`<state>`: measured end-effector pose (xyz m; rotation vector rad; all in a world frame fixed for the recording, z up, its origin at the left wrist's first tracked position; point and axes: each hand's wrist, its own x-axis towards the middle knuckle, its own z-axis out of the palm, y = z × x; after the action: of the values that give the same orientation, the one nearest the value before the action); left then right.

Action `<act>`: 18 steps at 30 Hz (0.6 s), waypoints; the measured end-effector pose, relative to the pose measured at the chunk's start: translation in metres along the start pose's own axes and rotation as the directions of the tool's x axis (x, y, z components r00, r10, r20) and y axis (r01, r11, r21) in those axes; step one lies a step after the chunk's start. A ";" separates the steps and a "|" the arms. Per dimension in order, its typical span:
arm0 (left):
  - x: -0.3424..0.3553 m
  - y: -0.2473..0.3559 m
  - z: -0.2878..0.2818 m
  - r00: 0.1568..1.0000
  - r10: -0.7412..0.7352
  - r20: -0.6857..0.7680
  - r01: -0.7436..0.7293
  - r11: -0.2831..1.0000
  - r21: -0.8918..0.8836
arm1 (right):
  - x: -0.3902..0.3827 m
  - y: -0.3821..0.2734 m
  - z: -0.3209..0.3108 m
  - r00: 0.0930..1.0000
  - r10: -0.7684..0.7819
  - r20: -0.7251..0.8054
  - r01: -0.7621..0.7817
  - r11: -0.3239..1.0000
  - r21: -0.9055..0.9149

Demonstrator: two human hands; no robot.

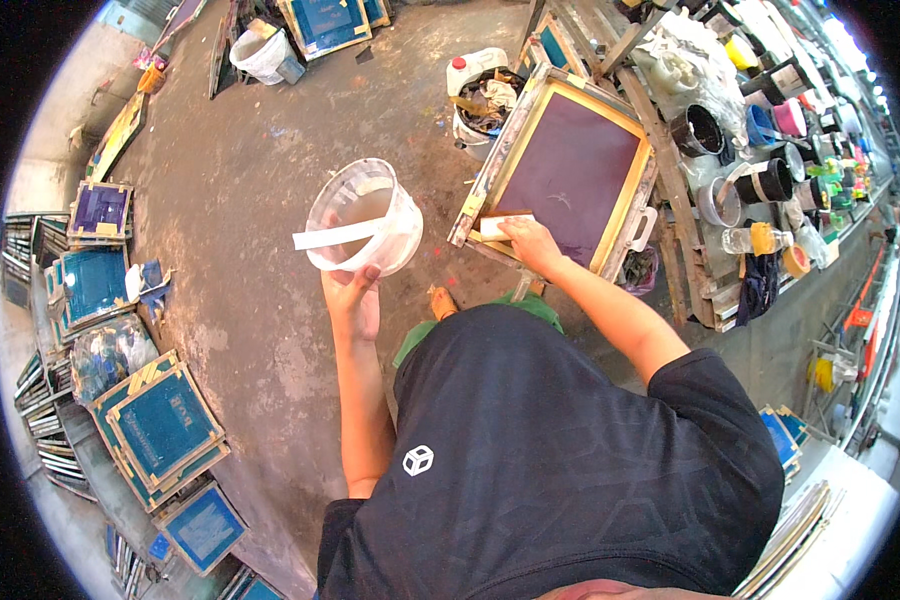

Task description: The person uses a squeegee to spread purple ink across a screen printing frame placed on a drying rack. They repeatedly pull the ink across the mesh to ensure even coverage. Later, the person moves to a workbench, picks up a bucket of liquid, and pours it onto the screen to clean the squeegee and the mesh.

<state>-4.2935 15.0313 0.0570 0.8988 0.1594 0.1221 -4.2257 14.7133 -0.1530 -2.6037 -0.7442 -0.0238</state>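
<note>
My left hand (353,300) is closed on the near side of a translucent white plastic bucket (402,235), held up above the floor with its mouth tilted toward me. Across the bucket's opening lies a flat white strip (342,235) that sticks out past the left rim. To the right, my right hand (533,246) grips a small white block (494,227) with a brownish edge; its exact kind cannot be made out. The block rests at the near left corner of a wooden-framed printing screen (580,165) with dark purple mesh and yellow tape inside its border.
Beyond the screen's left side stand a bin filled with rags (485,105) and a white jug with a red cap (468,70). A cluttered bench (715,290) on the right bears pots and bottles. Blue screens (170,425) line the left wall. A white bucket (260,55) stands far off.
</note>
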 end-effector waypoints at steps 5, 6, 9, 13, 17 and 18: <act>0.012 -0.004 -0.002 0.999 -0.029 0.024 0.027 0.996 0.082 | 0.035 0.028 -0.015 0.953 -0.166 0.253 0.140 0.983 0.117; 0.014 -0.006 -0.001 0.999 -0.032 0.035 0.027 0.991 0.134 | 0.044 0.037 -0.016 0.940 -0.212 0.267 0.196 0.977 0.085; 0.024 -0.015 -0.002 0.995 -0.075 0.070 0.055 0.965 0.255 | 0.057 0.055 -0.022 0.873 -0.264 0.410 0.285 0.958 0.011; 0.028 -0.036 -0.007 0.983 -0.152 0.106 0.113 0.944 0.311 | 0.028 0.074 -0.055 0.790 -0.334 0.514 0.364 0.930 0.043; 0.033 -0.085 -0.025 0.959 -0.253 0.126 0.186 0.902 0.390 | -0.042 0.099 -0.083 0.834 -0.274 0.479 0.283 0.957 0.054; 0.032 -0.093 -0.025 0.950 -0.282 0.133 0.210 0.895 0.394 | -0.056 0.100 -0.088 0.855 -0.233 0.463 0.241 0.970 0.045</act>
<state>-4.2630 14.9988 -0.0346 1.2595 0.1225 -0.2403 -4.2143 14.5730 -0.1200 -2.5352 -1.2329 0.5454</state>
